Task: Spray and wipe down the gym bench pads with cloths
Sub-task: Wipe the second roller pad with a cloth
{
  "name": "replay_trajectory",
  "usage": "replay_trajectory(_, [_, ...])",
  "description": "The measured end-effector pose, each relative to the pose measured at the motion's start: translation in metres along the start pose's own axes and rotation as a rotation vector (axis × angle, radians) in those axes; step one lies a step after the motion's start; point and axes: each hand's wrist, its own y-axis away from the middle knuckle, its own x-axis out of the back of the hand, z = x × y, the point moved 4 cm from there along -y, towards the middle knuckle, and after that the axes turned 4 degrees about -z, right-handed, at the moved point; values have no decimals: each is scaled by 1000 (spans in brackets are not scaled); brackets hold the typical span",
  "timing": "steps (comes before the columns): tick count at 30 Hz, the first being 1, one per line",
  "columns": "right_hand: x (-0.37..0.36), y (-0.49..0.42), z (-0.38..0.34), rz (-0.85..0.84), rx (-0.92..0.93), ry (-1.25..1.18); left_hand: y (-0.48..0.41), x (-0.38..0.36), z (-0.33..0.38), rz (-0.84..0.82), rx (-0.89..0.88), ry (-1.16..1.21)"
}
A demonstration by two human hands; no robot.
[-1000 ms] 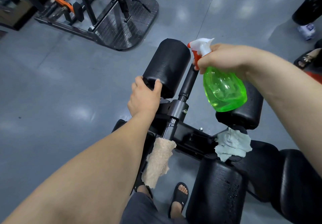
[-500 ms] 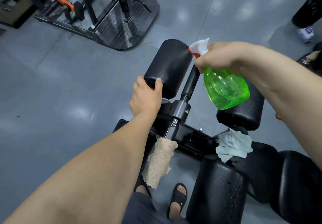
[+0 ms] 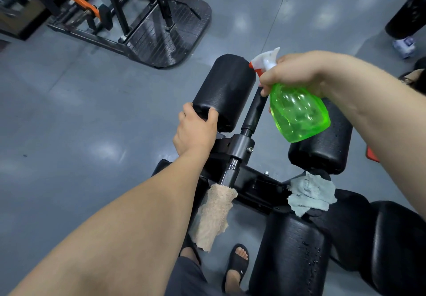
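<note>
While the left hand [image 3: 196, 132] is still gripping the near end of the roller pad [image 3: 227, 88] at twelve o'clock, the right hand [image 3: 297, 74] is keeping its fingers [image 3: 268, 80] clenched round the green spray bottle [image 3: 299, 113] at two o'clock, nozzle just beside the pad's far edge. Grey floor [image 3: 80, 123] is lying open from eight to ten o'clock.

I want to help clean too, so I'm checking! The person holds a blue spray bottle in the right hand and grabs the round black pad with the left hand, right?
Almost. The spray bottle is green, not blue, as the head view shows. The rest is right: the right hand holds it, and the left hand grips the round black pad.
</note>
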Motion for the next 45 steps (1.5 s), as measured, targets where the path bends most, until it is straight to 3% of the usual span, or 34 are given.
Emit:
replay_trajectory(9, [-20, 23, 2, -46, 83, 130, -1, 0, -1, 5, 13, -8])
replay_trajectory(21, [7, 7, -2, 95, 117, 11, 0, 0, 0, 6, -6, -13])
replay_trajectory(26, [0, 11, 1, -18, 93, -52, -3, 1, -1, 11, 11, -4])
replay_trajectory(33, [-9, 19, 7, 14, 129, 12, -3, 0, -2, 0, -2, 10])
replay_trajectory(41, [-4, 21, 11, -19, 157, -72, -1, 1, -1, 16, -10, -2])
replay_trajectory(45, [-4, 21, 10, 27, 162, 19, -2, 1, -2, 20, 2, -4])
